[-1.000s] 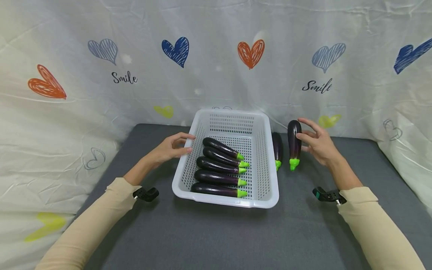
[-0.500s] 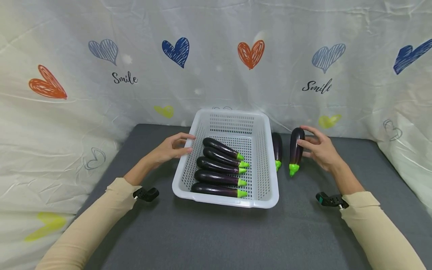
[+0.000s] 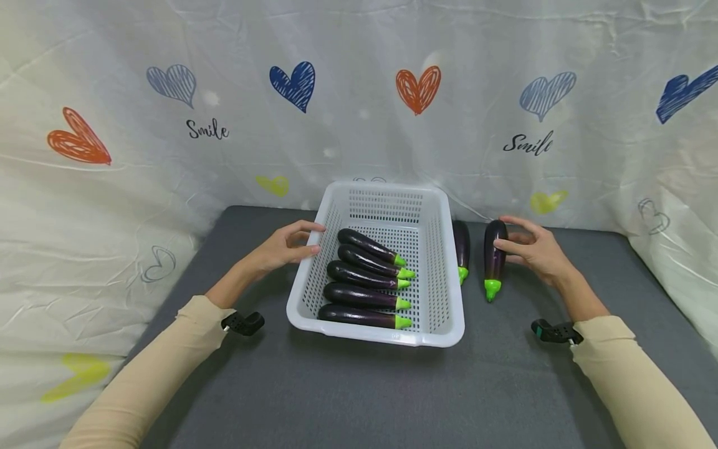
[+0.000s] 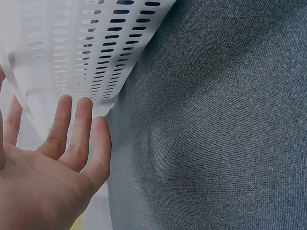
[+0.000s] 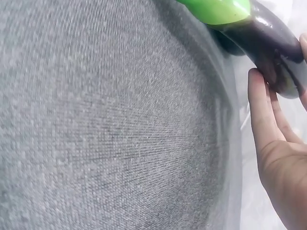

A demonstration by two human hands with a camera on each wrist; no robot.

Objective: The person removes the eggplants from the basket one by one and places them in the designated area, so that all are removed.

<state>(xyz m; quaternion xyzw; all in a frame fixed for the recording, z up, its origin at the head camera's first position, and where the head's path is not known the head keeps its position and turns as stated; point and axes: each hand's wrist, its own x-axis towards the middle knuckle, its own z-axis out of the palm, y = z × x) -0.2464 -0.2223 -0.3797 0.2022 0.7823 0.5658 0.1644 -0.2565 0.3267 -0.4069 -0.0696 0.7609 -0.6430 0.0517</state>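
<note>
In the head view, my right hand (image 3: 535, 251) pinches a dark purple eggplant (image 3: 495, 252) by its rounded upper end, thumb on the near side. Its bright green cap (image 5: 223, 9) points toward me. Just left of it, a second eggplant (image 3: 462, 246) lies alongside the white plastic basket (image 3: 370, 337), partly hidden by the rim. Inside the basket several eggplants (image 3: 367, 295) lie in a row, caps to the right. My left hand (image 3: 280, 244) rests its thumb and index fingertip at the basket's left rim; its other fingers (image 4: 82, 124) extend loosely beside the slotted wall.
A dark grey cloth (image 3: 359, 393) covers the table under everything. Behind it hangs a pale curtain (image 3: 359, 137) printed with hearts and words. A thin white cord (image 3: 462, 206) runs behind the basket's right corner. Each wrist carries a black strap (image 3: 242, 323).
My right hand has drawn its eggplant toward me and slightly to the right, lower in the head view. The left hand and the basket have stayed in place.
</note>
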